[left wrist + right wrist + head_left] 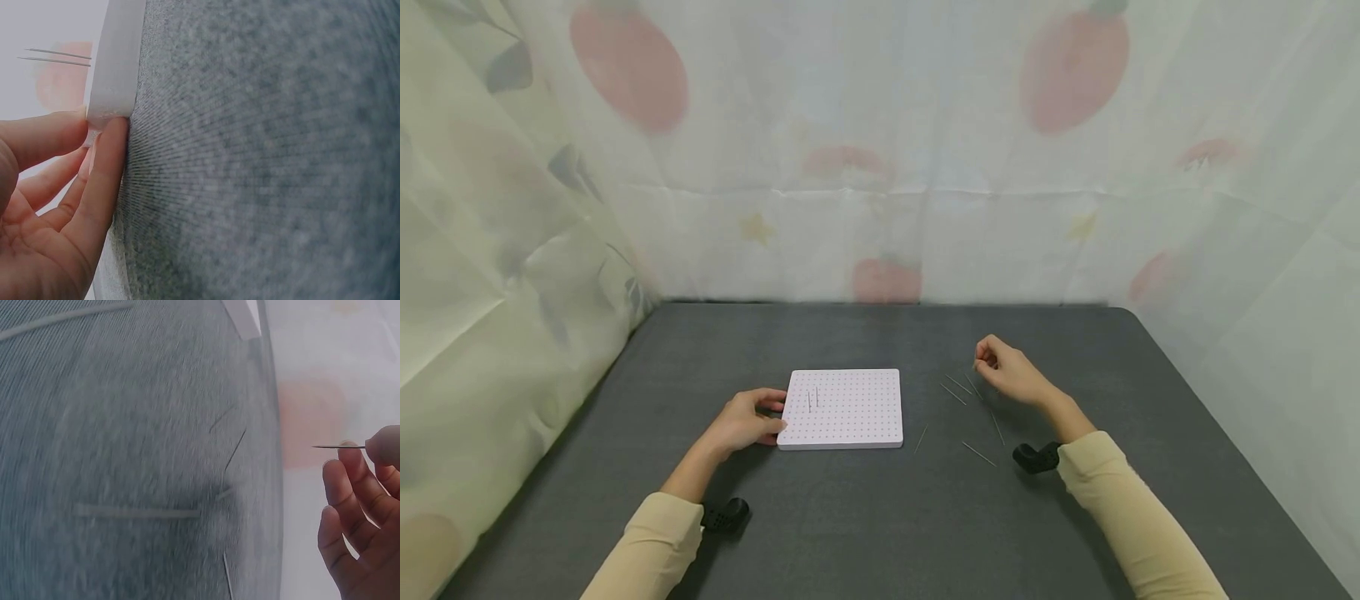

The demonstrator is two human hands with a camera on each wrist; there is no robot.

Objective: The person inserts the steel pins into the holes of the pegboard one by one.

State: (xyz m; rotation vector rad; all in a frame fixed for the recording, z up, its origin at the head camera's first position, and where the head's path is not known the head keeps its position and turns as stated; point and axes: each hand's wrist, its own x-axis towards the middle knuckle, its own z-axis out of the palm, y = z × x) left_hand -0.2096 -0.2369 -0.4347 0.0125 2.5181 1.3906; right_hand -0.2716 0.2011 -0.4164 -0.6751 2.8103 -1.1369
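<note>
White perforated board [857, 417], left hand [747, 423] gripping its edge, slim, apparently metal needle [326, 447] pinched in right hand [1013, 373]

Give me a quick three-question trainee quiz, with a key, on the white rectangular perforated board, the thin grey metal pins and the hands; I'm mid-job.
1. How many thin grey metal pins stand upright in the white rectangular perforated board?
2. In the head view, which side of the board does the left hand hold? A) right; B) left; C) far.
3. True or false: the right hand is empty.

Key: 1. Two. 2. B. 3. False; it pinches a pin.
</note>
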